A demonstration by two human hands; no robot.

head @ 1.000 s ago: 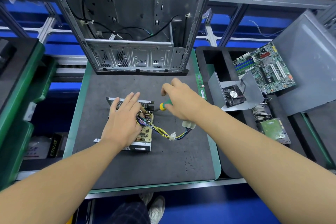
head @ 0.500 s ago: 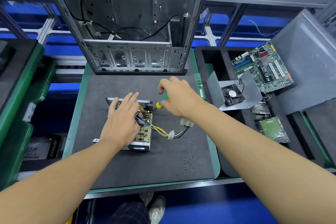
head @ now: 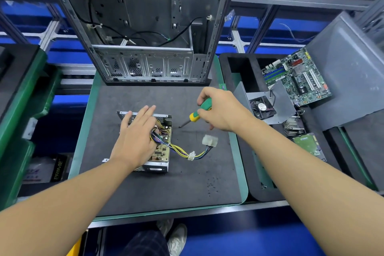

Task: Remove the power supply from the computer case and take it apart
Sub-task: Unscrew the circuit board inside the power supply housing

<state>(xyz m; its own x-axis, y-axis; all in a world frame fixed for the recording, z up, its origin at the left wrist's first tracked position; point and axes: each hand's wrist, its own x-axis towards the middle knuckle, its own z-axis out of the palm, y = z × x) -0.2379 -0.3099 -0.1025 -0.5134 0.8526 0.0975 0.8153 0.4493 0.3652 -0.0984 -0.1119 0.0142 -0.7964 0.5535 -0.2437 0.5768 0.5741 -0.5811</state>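
Now: left hand (head: 135,141) flat, fingers straight, pressing PSU (head: 163,151); right hand (head: 222,110) curled round screwdriver (head: 200,110), tip below-left of fist, beside PSU

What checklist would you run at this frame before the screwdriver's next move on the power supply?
1. The power supply is out of the computer case and lies on the mat: ok.
2. The left hand rests flat on the power supply, steadying it: ok.
3. The right hand grips the screwdriver: ok.
4. The screwdriver tip is seated on a screw: not ok; it points at the mat beside the unit.
5. Screws left in the circuit board: cannot tell; the hand and the wires cover much of it.
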